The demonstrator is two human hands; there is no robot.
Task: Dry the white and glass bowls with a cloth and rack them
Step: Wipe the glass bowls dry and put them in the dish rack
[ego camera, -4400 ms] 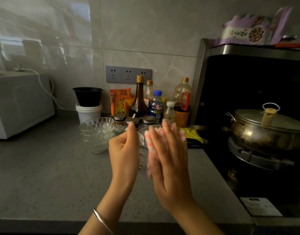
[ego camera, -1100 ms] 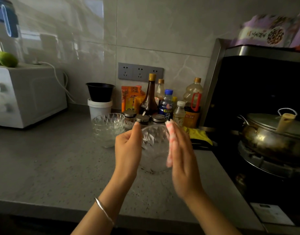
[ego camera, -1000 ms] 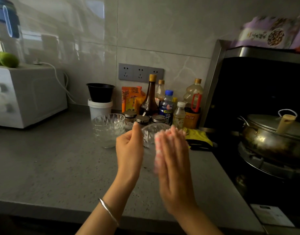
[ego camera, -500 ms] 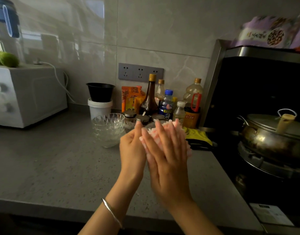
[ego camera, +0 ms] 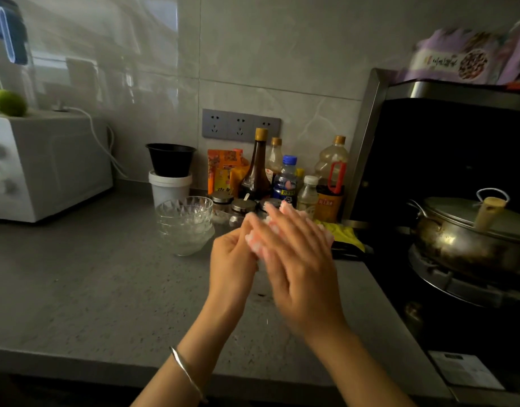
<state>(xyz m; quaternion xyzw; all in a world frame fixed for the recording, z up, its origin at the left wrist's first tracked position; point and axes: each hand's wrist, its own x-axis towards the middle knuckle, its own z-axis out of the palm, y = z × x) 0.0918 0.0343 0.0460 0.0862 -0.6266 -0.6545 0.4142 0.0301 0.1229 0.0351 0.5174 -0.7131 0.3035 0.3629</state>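
My left hand (ego camera: 231, 259) is curled, thumb up, round the glass bowl (ego camera: 263, 267), of which only a blurred pale sliver shows between my palms. My right hand (ego camera: 300, 268) lies flat against it with straight fingers, pressing the pink-and-white cloth (ego camera: 254, 245) to the bowl; the cloth peeks out past my fingertips. Both hands hover above the grey counter (ego camera: 91, 289). At ten o'clock from them a stack of glass bowls (ego camera: 184, 224) stands on the counter, near but apart. Sauce bottles (ego camera: 257, 168) crowd at twelve o'clock, and a lidded steel pot (ego camera: 470, 239) sits at three o'clock.
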